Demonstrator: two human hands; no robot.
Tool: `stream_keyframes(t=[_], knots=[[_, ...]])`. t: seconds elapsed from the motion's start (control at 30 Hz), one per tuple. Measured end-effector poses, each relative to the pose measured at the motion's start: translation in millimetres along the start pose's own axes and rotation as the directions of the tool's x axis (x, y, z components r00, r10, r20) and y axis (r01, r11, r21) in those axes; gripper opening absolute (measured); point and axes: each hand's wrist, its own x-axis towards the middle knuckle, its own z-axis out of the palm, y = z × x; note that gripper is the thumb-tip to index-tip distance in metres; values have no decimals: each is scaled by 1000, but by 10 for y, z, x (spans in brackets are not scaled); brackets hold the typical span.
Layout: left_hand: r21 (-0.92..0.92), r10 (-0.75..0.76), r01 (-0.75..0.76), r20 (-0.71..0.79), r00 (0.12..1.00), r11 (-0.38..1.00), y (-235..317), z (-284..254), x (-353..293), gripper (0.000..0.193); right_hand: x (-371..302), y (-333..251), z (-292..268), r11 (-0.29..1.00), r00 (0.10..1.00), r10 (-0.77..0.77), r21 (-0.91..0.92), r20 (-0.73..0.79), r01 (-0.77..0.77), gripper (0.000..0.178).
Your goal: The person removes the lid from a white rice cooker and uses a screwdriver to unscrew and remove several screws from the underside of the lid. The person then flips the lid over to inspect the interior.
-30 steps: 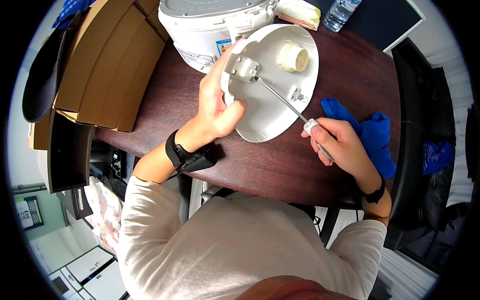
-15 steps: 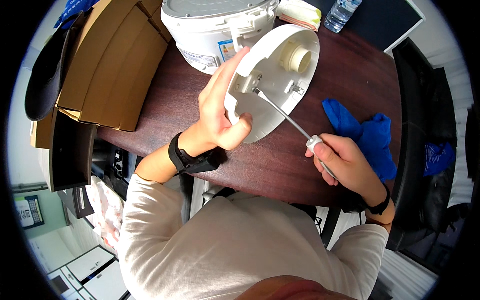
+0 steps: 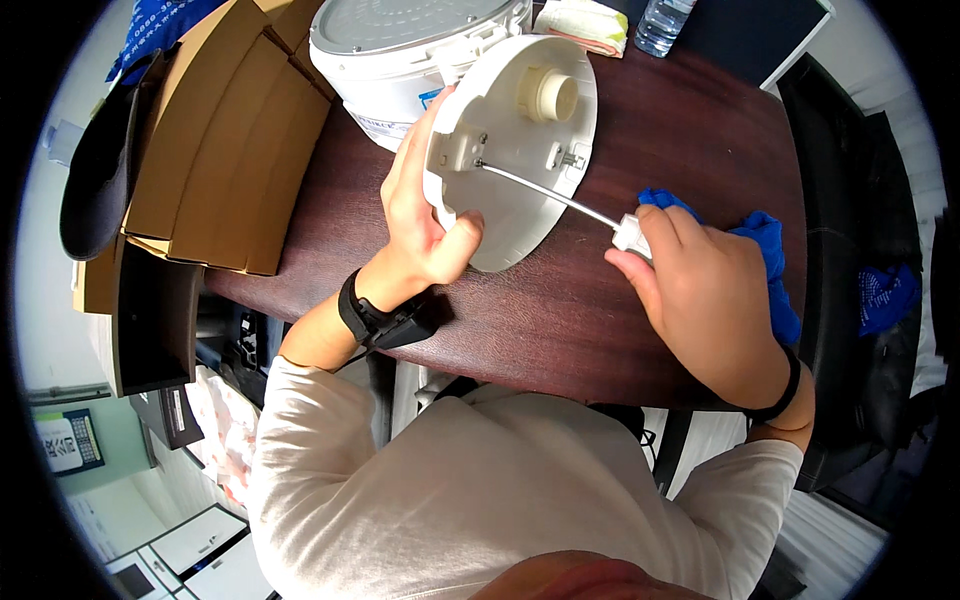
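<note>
Left hand [image 3: 420,222]: fingers clamped on curved white plastic cover [image 3: 512,222], tilted, far-middle over wood-grained table [image 3: 560,325] | right hand [image 3: 715,298]: fingers closed round slim metal-shafted screwdriver [image 3: 551,193] | right: crumpled blue cloth [image 3: 768,236]

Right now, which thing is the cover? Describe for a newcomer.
On the dark table, find the round white appliance at the far side. Partly in front of it, a white cover is held tilted. Unlike the appliance, it's an open shell with a cream cylinder inside.
</note>
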Motion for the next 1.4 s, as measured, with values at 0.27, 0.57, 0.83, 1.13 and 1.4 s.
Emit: stream_keyframes(t=[0.27, 0.57, 0.83, 1.13, 1.4], knots=[[-15, 32, -33, -27, 999, 999, 9, 14, 43, 76, 77, 342, 153, 1000, 982, -12, 25, -191, 17, 27], [-47, -29, 28, -30, 999, 999, -13, 33, 16, 77, -92, 217, 406, 250, 837, 170, 798, 521, -548, 25], [-24, -21, 20, -20, 1000, 1000, -22, 15, 12, 78, -88, 110, 440, 193, 818, 43, 799, 573, -569, 25], [-18, -9, 9, -14, 1000, 1000, -1, 12, 29, 77, -100, 78, 450, 200, 829, 117, 805, 547, -559, 29], [-48, -97, 98, 21, 995, 994, 6, -12, 30, 77, -34, 93, 303, 801, 974, 134, 558, 184, -216, 24]])
